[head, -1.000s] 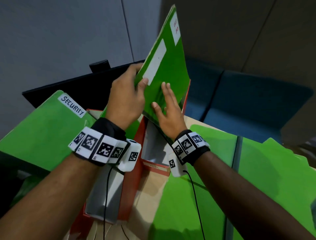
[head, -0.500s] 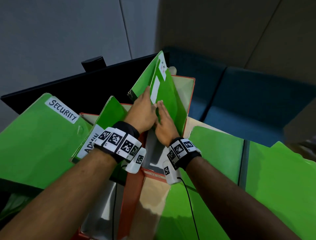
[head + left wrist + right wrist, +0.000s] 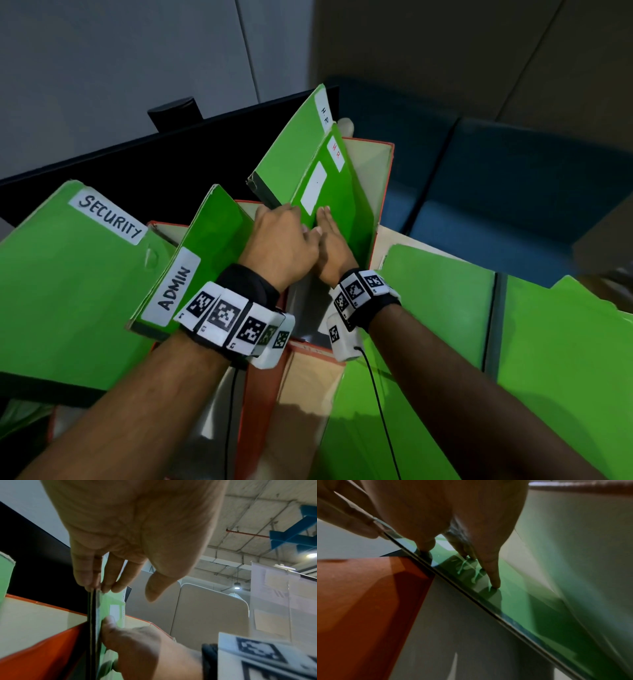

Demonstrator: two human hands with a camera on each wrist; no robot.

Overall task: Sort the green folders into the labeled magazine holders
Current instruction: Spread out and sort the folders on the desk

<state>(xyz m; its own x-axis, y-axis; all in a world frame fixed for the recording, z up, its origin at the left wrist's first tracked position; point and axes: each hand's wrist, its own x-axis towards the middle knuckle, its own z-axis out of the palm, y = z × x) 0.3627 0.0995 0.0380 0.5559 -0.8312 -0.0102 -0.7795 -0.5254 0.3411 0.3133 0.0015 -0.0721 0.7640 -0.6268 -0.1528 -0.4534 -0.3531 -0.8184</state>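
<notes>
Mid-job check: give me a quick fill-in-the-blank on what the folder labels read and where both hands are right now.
1. The two upright folders in the orange holder both read ____.
2. The folder left of the left hand reads ____.
3. The big folder at far left reads ____.
4. The right hand presses straight fingers on the front folder's ____ face.

Missing words: HR; ADMIN; SECURITY; green

Two green folders (image 3: 329,192) labelled "HR" stand tilted in the rightmost orange-edged magazine holder (image 3: 383,192). The "ADMIN" folder (image 3: 205,246) leans in the adjacent holder; the "SECURITY" folder (image 3: 68,274) lies farthest left. Further green folders (image 3: 565,359) lie flat at right.
</notes>
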